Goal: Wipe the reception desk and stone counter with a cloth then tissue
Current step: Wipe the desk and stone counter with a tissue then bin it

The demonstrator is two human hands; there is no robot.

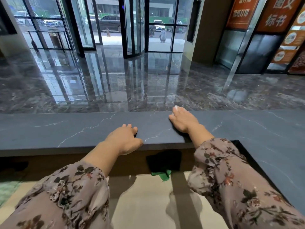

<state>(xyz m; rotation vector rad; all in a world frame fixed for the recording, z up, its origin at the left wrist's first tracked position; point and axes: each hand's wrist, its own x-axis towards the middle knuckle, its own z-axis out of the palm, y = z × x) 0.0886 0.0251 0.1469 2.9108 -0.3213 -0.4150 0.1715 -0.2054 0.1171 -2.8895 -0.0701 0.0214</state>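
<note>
The dark grey stone counter (69, 129) with white veins runs across the view and turns toward me at the right. My right hand (182, 120) lies flat near its far edge and presses a white tissue (178, 107), of which only a bit shows past the fingertips. My left hand (125, 138) rests on the counter's near edge, thumb hooked under the lip, and holds nothing. A green cloth (162, 174) lies on the pale lower desk (145, 204) beneath the counter, partly in shadow.
A green patterned mat (8, 189) sits at the left of the lower desk. Beyond the counter spreads a glossy dark marble lobby floor (115, 83), with glass doors and a revolving door at the back. Orange signboards (279, 15) stand at the right.
</note>
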